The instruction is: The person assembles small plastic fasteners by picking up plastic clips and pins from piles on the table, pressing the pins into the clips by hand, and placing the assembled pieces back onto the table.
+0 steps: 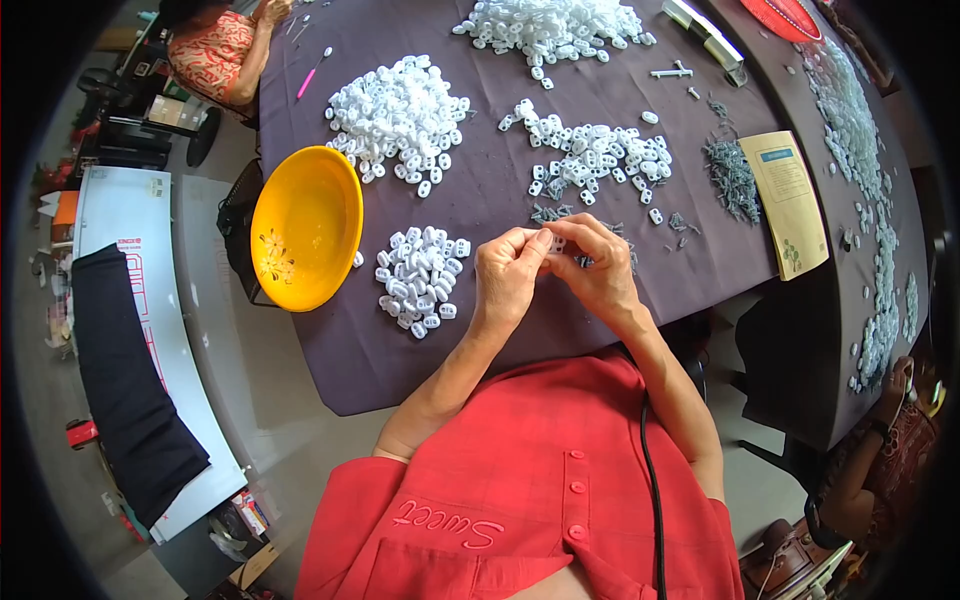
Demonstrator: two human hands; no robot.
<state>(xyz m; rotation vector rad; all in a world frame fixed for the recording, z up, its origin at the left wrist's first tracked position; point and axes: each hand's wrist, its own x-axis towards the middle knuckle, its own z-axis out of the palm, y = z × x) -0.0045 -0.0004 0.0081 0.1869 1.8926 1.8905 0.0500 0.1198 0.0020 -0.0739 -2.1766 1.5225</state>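
Observation:
In front of my chest, both hands meet over the near part of the table. A small white plastic piece with dark holes point(557, 245) is pinched between them. My left hand point(507, 272) is closed, its thumb and forefinger pressed against the piece. Opposite it, my right hand point(602, 262) grips the same piece with bent fingers, which partly hide it. Just beyond the hands lie a few small grey screw-like bits point(550, 213) and a loose group of white two-holed pieces point(600, 155). To the left is a heap of thicker white pieces point(420, 280).
A yellow bowl point(310, 230) stands at the left table edge, near a large white heap point(395, 115). Another heap point(550, 25) is at the far side. Rightward are a grey screw-like pile point(735, 175) and a tan envelope point(790, 205). Other people sit far left and lower right.

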